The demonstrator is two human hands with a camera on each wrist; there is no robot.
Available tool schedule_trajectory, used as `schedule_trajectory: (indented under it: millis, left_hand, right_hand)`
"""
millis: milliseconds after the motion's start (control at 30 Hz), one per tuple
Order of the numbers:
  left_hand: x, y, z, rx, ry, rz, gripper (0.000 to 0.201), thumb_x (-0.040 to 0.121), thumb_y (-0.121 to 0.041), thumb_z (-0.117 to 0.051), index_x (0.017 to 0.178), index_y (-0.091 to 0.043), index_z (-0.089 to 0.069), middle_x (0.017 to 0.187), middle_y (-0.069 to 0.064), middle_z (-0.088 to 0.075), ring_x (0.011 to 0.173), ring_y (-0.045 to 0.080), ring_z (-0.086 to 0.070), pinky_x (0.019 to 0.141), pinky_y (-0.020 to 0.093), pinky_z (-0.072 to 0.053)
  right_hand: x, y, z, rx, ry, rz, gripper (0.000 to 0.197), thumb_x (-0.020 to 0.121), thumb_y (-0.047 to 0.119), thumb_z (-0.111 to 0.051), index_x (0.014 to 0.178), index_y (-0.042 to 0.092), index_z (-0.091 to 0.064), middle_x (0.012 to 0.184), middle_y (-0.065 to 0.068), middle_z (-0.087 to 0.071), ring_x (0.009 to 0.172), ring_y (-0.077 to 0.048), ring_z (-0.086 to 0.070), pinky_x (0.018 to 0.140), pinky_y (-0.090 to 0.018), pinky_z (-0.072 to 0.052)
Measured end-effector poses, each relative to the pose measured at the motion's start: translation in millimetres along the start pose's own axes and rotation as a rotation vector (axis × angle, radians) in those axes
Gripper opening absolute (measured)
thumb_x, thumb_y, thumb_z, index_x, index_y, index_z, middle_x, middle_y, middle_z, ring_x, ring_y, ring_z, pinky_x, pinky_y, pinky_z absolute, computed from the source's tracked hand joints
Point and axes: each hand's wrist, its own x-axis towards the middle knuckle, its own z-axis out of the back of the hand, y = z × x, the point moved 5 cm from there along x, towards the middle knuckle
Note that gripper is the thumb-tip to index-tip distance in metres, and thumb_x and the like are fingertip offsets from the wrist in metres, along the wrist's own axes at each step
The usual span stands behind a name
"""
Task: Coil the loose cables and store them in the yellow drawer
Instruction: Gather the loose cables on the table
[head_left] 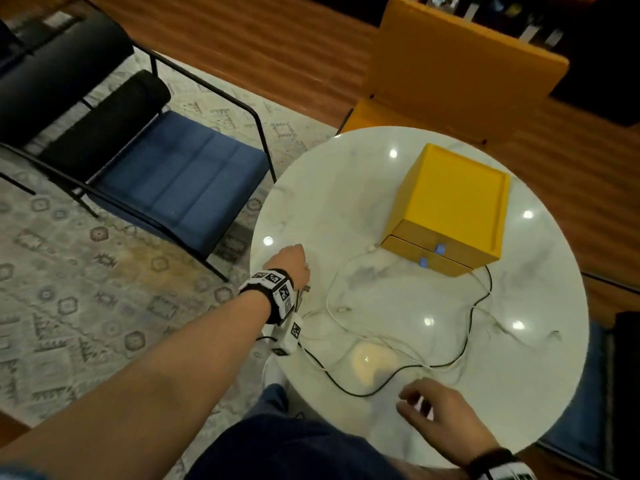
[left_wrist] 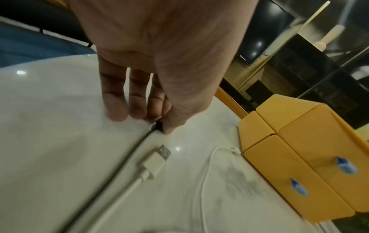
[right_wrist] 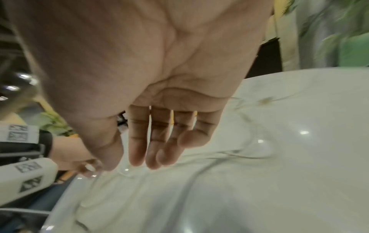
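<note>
A black cable (head_left: 360, 395) and thin white cables (head_left: 337, 271) sprawl loose over the round white table (head_left: 346, 202). The yellow drawer unit (head_left: 457, 195) stands at the table's far right, both blue-handled drawers pushed in. My left hand (head_left: 292, 259) is at the table's left side. In the left wrist view its thumb and fingers (left_wrist: 159, 124) pinch the black cable's plug end (left_wrist: 137, 146) against the tabletop. A white USB plug (left_wrist: 157, 159) lies just beside it. My right hand (head_left: 412, 401) hovers near the front edge with relaxed fingers (right_wrist: 137, 157), holding nothing.
A blue-cushioned chair (head_left: 180, 188) stands left of the table and a yellow chair (head_left: 450, 71) behind it. One white cable end (left_wrist: 234, 150) lies against the drawer unit's front corner. A patterned rug covers the floor at left.
</note>
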Motion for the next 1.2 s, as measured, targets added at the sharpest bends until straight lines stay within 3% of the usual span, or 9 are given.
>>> schedule_trajectory:
  millis: [133, 267, 400, 500, 700, 800, 900, 1033, 1199]
  left_hand:
    - [-2.5, 9.4, 3.5, -0.183, -0.021, -0.095, 0.014, 0.097, -0.015, -0.049, 0.108, -0.005, -0.048, 0.105, 0.017, -0.065, 0.097, 0.036, -0.064, 0.084, 0.040, -0.052]
    - [-22.8, 27.6, 10.9, -0.631, -0.005, -0.107, 0.010, 0.100, -0.012, -0.046, 0.103, -0.013, -0.036, 0.101, 0.011, -0.071, 0.083, 0.030, -0.071, 0.069, 0.032, -0.054]
    - [-45.3, 49.9, 17.9, -0.985, 0.035, -0.058, 0.015, 0.101, -0.014, -0.053, 0.114, -0.007, -0.049, 0.102, 0.012, -0.074, 0.081, 0.028, -0.073, 0.072, 0.041, -0.058]
    - [-53.3, 61.4, 18.0, -1.054, 0.073, -0.078, 0.014, 0.103, -0.015, -0.053, 0.107, -0.002, -0.058, 0.097, 0.016, -0.073, 0.075, 0.022, -0.070, 0.078, 0.044, -0.060]
    - [-55.9, 59.1, 21.2, -0.965, 0.111, -0.127, 0.017, 0.106, -0.017, -0.044, 0.099, -0.005, -0.052, 0.078, 0.012, -0.067, 0.060, 0.020, -0.055, 0.062, 0.036, -0.048]
    - [-55.5, 46.0, 23.9, -0.928, 0.104, -0.178, 0.023, 0.107, -0.022, -0.041, 0.106, -0.007, -0.059, 0.091, 0.010, -0.075, 0.074, 0.019, -0.064, 0.069, 0.033, -0.053]
    - [-52.2, 30.2, 19.4, -1.024, 0.112, -0.210, 0.023, 0.108, -0.025, -0.039, 0.100, -0.015, -0.057, 0.106, 0.009, -0.075, 0.101, 0.019, -0.070, 0.086, 0.038, -0.054]
    - [-49.1, 2.5, 11.5, -1.133, 0.145, -0.214, 0.022, 0.107, -0.022, -0.040, 0.099, -0.009, -0.056, 0.098, 0.014, -0.065, 0.090, 0.026, -0.063, 0.088, 0.044, -0.055]
    - [-49.7, -8.8, 9.4, -1.249, 0.159, -0.133, 0.029, 0.107, -0.028, -0.037, 0.097, -0.017, -0.061, 0.075, 0.010, -0.053, 0.061, 0.018, -0.047, 0.056, 0.033, -0.046]
  right_hand:
    - [93.3, 75.2, 9.6, 0.035, -0.111, 0.129, 0.009, 0.091, 0.032, -0.063, 0.096, 0.028, -0.069, 0.091, 0.009, -0.065, 0.077, -0.005, -0.062, 0.075, -0.025, -0.053]
    - [171.1, 128.5, -2.6, -0.021, -0.188, 0.174, 0.021, 0.094, 0.031, -0.057, 0.107, 0.020, -0.069, 0.103, -0.002, -0.066, 0.094, -0.022, -0.064, 0.081, -0.033, -0.052]
    - [213.0, 146.6, -18.9, -0.117, -0.094, -0.050, 0.044, 0.086, 0.050, -0.061, 0.114, 0.017, -0.064, 0.111, -0.007, -0.068, 0.102, -0.028, -0.064, 0.085, -0.037, -0.053]
    - [221.0, 145.2, -27.2, -0.208, -0.098, -0.135, 0.038, 0.085, 0.044, -0.064, 0.110, 0.015, -0.061, 0.110, -0.010, -0.069, 0.100, -0.031, -0.065, 0.082, -0.035, -0.054]
    - [222.8, 147.7, -23.2, -0.099, -0.110, -0.147, 0.023, 0.076, 0.023, -0.067, 0.099, 0.020, -0.063, 0.101, -0.008, -0.069, 0.090, -0.030, -0.064, 0.070, -0.029, -0.049]
    - [207.6, 147.0, -6.6, 0.158, -0.254, -0.070, 0.017, 0.076, 0.022, -0.071, 0.092, 0.023, -0.065, 0.084, 0.001, -0.071, 0.079, -0.020, -0.067, 0.072, -0.025, -0.055]
    - [184.7, 150.7, 10.2, 0.384, -0.403, 0.038, 0.017, 0.076, 0.022, -0.079, 0.087, 0.023, -0.066, 0.074, 0.007, -0.069, 0.065, -0.002, -0.064, 0.063, -0.007, -0.048]
    - [174.4, 150.1, 19.3, 0.504, -0.489, 0.059, 0.018, 0.075, 0.022, -0.080, 0.088, 0.024, -0.068, 0.075, 0.007, -0.070, 0.066, 0.000, -0.064, 0.068, -0.019, -0.057]
    - [180.2, 137.1, 43.1, 0.729, -0.470, 0.036, 0.010, 0.087, 0.023, -0.072, 0.096, 0.018, -0.074, 0.086, 0.001, -0.074, 0.067, -0.020, -0.074, 0.069, -0.045, -0.064]
